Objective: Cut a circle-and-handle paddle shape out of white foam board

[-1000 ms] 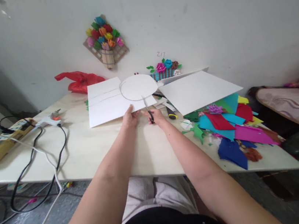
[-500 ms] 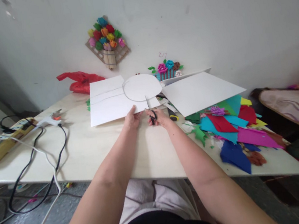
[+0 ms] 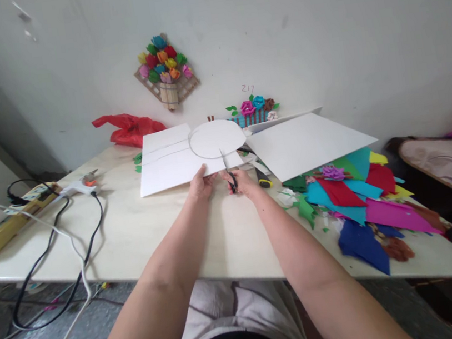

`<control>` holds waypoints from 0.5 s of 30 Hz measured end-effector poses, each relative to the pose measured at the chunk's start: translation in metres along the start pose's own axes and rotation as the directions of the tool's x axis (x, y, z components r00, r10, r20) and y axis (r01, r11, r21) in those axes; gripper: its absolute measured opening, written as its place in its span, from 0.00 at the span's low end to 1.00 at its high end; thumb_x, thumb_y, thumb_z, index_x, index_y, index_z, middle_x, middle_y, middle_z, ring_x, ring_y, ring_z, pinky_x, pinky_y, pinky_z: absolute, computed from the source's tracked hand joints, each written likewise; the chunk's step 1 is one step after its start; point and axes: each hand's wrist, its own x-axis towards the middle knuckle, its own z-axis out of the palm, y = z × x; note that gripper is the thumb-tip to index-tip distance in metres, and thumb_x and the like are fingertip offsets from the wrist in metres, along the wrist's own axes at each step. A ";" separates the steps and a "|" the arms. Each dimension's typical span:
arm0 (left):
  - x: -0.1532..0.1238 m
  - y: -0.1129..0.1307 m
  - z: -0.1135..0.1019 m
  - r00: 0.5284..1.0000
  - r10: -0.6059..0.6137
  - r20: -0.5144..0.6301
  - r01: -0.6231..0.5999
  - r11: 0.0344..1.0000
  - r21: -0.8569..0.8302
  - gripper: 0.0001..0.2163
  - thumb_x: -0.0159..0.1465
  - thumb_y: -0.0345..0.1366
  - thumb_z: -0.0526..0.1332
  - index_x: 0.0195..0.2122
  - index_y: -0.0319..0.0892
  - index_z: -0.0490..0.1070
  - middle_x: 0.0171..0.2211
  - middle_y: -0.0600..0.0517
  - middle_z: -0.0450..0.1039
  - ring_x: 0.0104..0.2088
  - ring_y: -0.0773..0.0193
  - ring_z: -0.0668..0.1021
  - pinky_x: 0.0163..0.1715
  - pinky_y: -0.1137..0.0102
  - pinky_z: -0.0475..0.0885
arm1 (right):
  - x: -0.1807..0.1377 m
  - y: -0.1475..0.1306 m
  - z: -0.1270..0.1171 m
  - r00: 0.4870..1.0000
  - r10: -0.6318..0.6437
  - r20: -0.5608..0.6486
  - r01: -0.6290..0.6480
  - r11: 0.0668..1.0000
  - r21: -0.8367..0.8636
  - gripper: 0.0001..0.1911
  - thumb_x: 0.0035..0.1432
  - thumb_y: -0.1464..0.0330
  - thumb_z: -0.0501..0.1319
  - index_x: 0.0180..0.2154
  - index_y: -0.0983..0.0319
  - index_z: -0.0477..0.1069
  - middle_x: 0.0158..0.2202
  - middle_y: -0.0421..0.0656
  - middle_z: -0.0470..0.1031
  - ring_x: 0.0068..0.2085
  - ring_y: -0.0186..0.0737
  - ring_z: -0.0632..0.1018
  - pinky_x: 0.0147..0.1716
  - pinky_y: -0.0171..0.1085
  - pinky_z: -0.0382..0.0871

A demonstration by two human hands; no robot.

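Observation:
A white sheet of cardboard (image 3: 165,169) is held just above the table, with a round outline and two pencil lines drawn on it. My left hand (image 3: 203,184) pinches its near edge, thumb on top. In my right hand (image 3: 241,183) is a pair of black-handled scissors (image 3: 232,181), whose blades lie across the card near the lower side of the drawn circle. Part of the circle's right edge stands free of surrounding card. The fingers inside the scissor handles are partly hidden.
A second white board (image 3: 310,143) lies to the right beside a utility knife (image 3: 263,178) and coloured paper scraps (image 3: 351,191). A glue gun (image 3: 81,185), a power strip (image 3: 10,222) and cables are at left. A red plastic bag (image 3: 132,129) lies behind.
The camera view has tilted slightly, so everything sits a little lower in the picture. Both hands keep their hold, and the scissors remain at nearly the same place on the card.

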 end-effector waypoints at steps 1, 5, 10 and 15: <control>0.000 0.000 0.000 1.000 0.004 0.006 -0.004 1.000 -0.004 0.06 0.64 0.23 0.58 0.39 0.38 0.72 0.28 0.51 0.77 0.25 0.66 0.79 0.26 0.74 0.77 | 0.000 -0.001 0.001 1.000 -0.010 -0.003 0.010 1.000 -0.001 0.20 0.52 0.56 0.67 0.23 0.63 0.64 0.12 0.35 0.65 0.12 0.28 0.67 0.11 0.26 0.55; 0.000 0.001 0.001 1.000 -0.003 0.011 0.003 1.000 -0.014 0.05 0.65 0.23 0.58 0.36 0.38 0.71 0.26 0.52 0.77 0.23 0.66 0.79 0.23 0.75 0.75 | 0.002 -0.001 0.002 0.999 -0.039 -0.034 0.037 0.999 -0.033 0.20 0.50 0.57 0.67 0.21 0.63 0.64 0.11 0.34 0.64 0.12 0.28 0.65 0.11 0.27 0.56; -0.001 0.003 0.003 1.000 -0.007 -0.027 0.006 0.999 -0.032 0.05 0.63 0.23 0.60 0.38 0.38 0.72 0.27 0.52 0.77 0.22 0.67 0.78 0.23 0.76 0.75 | 0.014 0.008 0.002 0.995 -0.074 -0.070 0.068 0.994 -0.080 0.18 0.48 0.55 0.67 0.24 0.63 0.71 0.12 0.33 0.62 0.12 0.29 0.64 0.12 0.29 0.59; 0.000 0.004 0.004 0.999 -0.009 -0.034 0.008 0.999 -0.038 0.07 0.63 0.24 0.59 0.40 0.39 0.72 0.27 0.53 0.77 0.23 0.66 0.79 0.25 0.74 0.76 | 0.022 0.016 0.000 0.985 -0.131 -0.109 0.109 0.977 -0.185 0.19 0.47 0.53 0.67 0.26 0.64 0.75 0.12 0.34 0.62 0.13 0.30 0.66 0.12 0.30 0.60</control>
